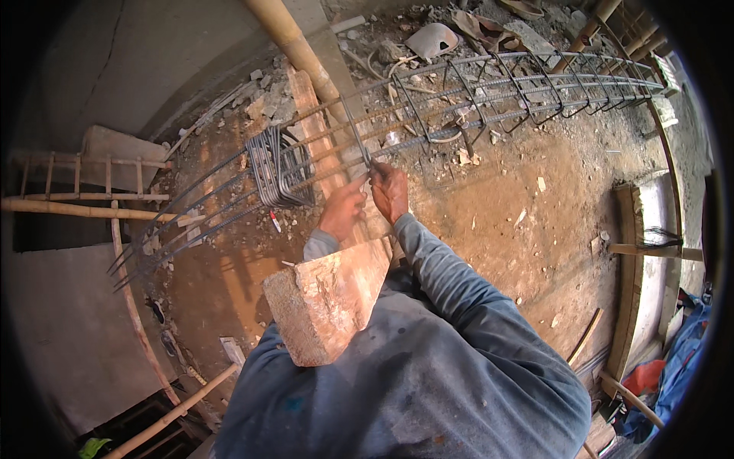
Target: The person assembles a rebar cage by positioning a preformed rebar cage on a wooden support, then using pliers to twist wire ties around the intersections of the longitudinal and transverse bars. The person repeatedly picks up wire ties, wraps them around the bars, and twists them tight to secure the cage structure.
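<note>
My right hand (390, 191) is closed, its fingertips pinched where a square steel stirrup (356, 130) meets the nearest bar of a long rebar cage (489, 96). Whatever is between those fingers is too small to make out. Close on its left, my left hand (342, 211) is slightly blurred, with the index finger stretched toward the same joint and nothing visible in it. Further left, a bundle of stirrups (277, 168) hangs packed together around the long bars. Below my hands, a thick wooden beam (336, 294) juts up in front of my torso.
Behind the cage, a bamboo pole (294, 46) slants down past rubble and a broken pale shell-like piece (433, 40). A bamboo ladder (84, 176) stands at the left. At the right are a timber-edged form (631, 268) and a blue tarp (684, 352). A red-and-white marker-like item (275, 222) lies on the dirt.
</note>
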Demonstrator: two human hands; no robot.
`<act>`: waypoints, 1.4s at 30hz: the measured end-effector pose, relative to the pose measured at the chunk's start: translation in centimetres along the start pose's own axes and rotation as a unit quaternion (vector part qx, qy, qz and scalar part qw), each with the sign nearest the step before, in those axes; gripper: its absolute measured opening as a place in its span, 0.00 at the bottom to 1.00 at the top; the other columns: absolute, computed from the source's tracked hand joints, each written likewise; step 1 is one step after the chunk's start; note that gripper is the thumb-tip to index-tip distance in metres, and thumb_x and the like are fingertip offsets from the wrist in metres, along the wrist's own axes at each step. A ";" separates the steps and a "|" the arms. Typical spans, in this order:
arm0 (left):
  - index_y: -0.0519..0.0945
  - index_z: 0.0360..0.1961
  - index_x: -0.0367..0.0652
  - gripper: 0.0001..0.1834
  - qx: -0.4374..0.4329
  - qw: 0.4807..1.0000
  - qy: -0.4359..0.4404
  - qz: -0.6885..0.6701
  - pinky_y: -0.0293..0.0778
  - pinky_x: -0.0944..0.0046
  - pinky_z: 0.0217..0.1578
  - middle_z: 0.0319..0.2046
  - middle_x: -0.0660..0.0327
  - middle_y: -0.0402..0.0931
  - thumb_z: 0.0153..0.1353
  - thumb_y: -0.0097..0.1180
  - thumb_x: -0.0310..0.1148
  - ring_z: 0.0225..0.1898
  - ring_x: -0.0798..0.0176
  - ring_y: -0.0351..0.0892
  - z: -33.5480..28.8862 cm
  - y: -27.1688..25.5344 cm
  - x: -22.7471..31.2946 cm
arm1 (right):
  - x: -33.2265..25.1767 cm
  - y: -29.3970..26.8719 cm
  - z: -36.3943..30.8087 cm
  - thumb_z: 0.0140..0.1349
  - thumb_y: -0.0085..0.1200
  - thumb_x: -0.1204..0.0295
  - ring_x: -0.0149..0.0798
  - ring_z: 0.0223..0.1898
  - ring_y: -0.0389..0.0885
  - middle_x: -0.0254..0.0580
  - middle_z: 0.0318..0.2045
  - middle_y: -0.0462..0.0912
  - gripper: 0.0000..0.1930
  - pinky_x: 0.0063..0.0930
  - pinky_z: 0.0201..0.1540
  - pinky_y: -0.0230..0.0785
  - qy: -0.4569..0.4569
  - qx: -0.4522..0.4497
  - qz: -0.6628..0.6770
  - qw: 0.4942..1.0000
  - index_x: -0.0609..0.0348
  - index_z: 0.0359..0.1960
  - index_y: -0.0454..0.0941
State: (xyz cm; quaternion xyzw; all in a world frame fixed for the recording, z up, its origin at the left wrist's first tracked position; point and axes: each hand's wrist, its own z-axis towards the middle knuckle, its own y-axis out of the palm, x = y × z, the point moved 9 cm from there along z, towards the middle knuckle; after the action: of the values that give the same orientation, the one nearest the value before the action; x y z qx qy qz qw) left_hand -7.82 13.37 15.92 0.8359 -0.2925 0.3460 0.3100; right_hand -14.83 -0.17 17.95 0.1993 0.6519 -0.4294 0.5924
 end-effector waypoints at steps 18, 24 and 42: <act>0.85 0.54 0.41 0.17 0.182 0.972 0.086 -0.123 0.76 0.63 0.42 0.39 0.64 0.84 0.73 0.60 0.42 0.37 0.65 0.81 3.6 -0.5 -2.0 | -1.2 -0.4 -0.5 0.73 0.54 0.63 0.62 0.48 0.81 0.61 0.47 0.84 0.19 0.48 0.54 0.74 -0.065 -0.053 -0.097 0.992 0.65 0.55 0.85; 0.88 0.52 0.34 0.14 0.264 0.936 0.200 0.122 0.77 0.65 0.38 0.41 0.60 0.88 0.69 0.65 0.30 0.37 0.65 0.83 5.3 -3.5 -1.1 | 0.9 -0.9 0.1 0.74 0.54 0.63 0.58 0.37 0.84 0.58 0.36 0.88 0.18 0.43 0.44 0.75 0.007 0.011 0.003 1.000 0.68 0.43 0.89; 0.84 0.58 0.37 0.22 0.306 0.901 0.200 0.232 0.80 0.56 0.48 0.43 0.54 0.88 0.62 0.69 0.28 0.43 0.56 0.87 4.9 -4.2 1.0 | 10.3 4.4 4.8 0.60 0.62 0.73 0.44 0.28 0.84 0.43 0.32 0.88 0.10 0.37 0.30 0.75 0.269 -0.152 0.140 0.941 0.62 0.42 0.86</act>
State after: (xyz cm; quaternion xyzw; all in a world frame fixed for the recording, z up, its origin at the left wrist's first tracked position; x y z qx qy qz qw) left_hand -2.32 12.18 12.56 0.7113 -0.2892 0.6407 0.0019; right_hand -10.80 -4.08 7.14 0.3042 0.8100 -0.1683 0.4722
